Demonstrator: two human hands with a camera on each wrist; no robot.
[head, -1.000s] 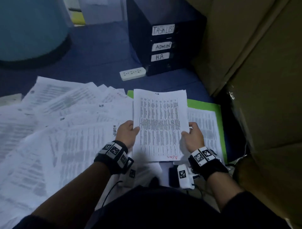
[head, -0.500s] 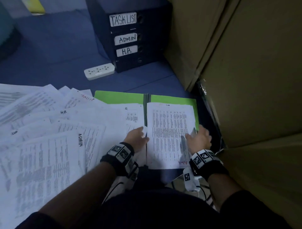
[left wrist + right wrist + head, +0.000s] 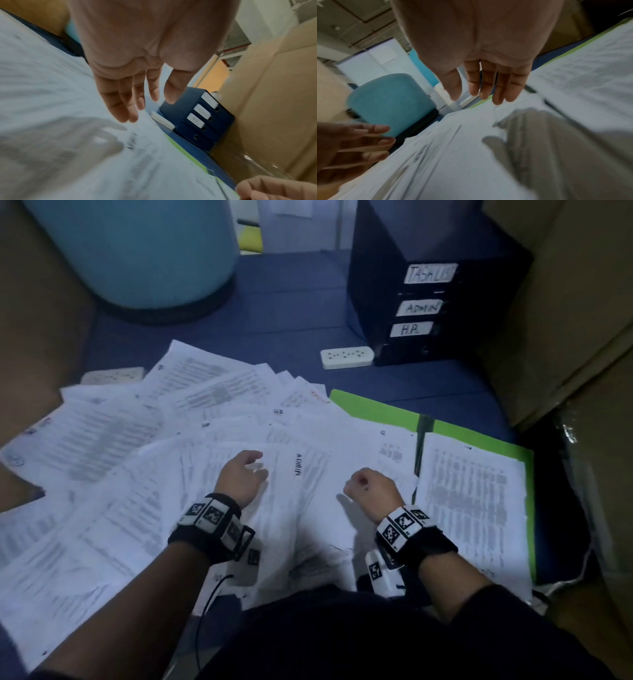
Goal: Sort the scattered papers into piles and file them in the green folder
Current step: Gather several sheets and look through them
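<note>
Scattered printed papers (image 3: 113,460) fan out over the blue floor, one marked ADMIN (image 3: 298,470) lying between my hands. The open green folder (image 3: 376,409) lies at the right, with a printed sheet (image 3: 469,501) on its right half. My left hand (image 3: 241,474) hovers just above the papers with its fingers (image 3: 126,105) straight and relaxed, holding nothing. My right hand (image 3: 368,487) hovers above the papers beside the folder's spine, its fingers (image 3: 489,86) also loose and empty. Both wrist views are blurred.
A dark drawer unit (image 3: 428,302) labelled TASK LIST, ADMIN and H.R. stands at the back right, a white power strip (image 3: 346,357) in front of it. Cardboard boxes (image 3: 575,320) wall the right side. A teal round stool (image 3: 137,251) stands at the back left.
Both hands let go of the sheet laid on the folder's right half and moved left, over the scattered papers. The head view swung left.
</note>
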